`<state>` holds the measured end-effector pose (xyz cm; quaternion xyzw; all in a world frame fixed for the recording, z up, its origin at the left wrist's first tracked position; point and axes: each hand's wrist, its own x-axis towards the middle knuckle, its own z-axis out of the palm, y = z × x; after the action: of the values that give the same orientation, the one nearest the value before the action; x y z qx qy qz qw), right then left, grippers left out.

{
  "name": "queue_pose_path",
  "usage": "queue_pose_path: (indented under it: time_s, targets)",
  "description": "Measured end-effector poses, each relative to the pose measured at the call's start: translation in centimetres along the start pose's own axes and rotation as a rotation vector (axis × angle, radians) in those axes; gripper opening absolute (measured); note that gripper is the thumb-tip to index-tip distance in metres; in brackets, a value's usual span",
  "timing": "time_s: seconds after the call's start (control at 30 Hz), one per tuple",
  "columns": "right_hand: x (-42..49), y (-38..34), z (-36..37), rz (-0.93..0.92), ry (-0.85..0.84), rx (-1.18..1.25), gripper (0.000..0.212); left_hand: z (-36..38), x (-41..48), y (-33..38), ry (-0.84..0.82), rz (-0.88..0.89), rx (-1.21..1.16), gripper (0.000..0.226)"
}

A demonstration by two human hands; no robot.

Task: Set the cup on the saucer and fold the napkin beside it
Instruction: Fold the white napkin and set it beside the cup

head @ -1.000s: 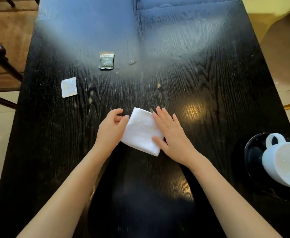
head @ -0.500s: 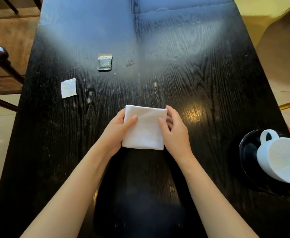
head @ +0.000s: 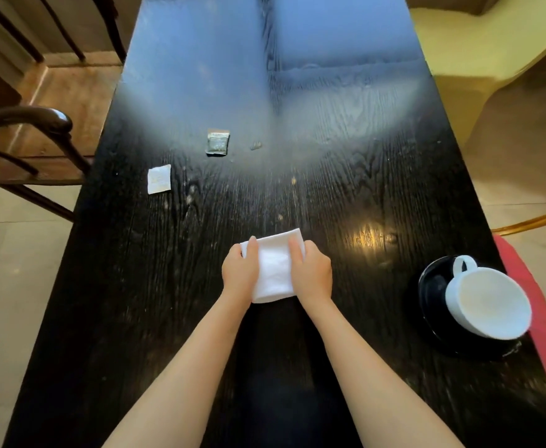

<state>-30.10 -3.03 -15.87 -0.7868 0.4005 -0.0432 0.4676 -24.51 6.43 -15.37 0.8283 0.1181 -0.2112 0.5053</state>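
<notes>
Gripping the left edge of the folded white napkin (head: pixel 275 270) with the left hand (head: pixel 239 273), laying the thumb on top of the cloth near its far corner and curling the fingers round its side; gripping the right edge the same way with the right hand (head: pixel 312 273), pressing the thumb onto the top face and wrapping the fingers round the side. Holding the napkin between both hands over the middle of the dark wooden worktop (head: pixel 136 286), close to the near end, with its far right corner poking out past the right hand; not telling whether the cloth is resting on the wood or lifted just above it. Showing, well apart to the right and close to the worktop's right edge, the white cup (head: pixel 488 305) sitting on the black saucer (head: pixel 430 286), handle pointing toward the far end. Showing farther up the worktop a small white packet (head: pixel 159 178) to the left and a dark packet (head: pixel 217 143) beyond it, both lying flat and apart. Showing a dark wooden chair (head: pixel 52 121) beside the left edge and a red cushion (head: pixel 536 302) just past the right edge
</notes>
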Motion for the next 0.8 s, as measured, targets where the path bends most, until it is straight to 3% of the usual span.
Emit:
queue_pose_path:
  time_s: [0.4,0.53,0.8]
  targets:
    - [-4.0,-0.7,1.7,0.159,0.063,0.179,0.047,-3.3,-2.7,-1.3,0.001,0.002,-0.081,0.033]
    - [-5.3,-1.4,0.7,0.159,0.098,0.124,0.043,-3.7,-4.0,-1.3,-0.159,-0.109,0.048,0.049]
    - [-6.0,-4.0,-3.3,0.168,0.188,0.029,0.048,-2.9,-6.3,2.5,-0.141,0.006,0.048,0.040]
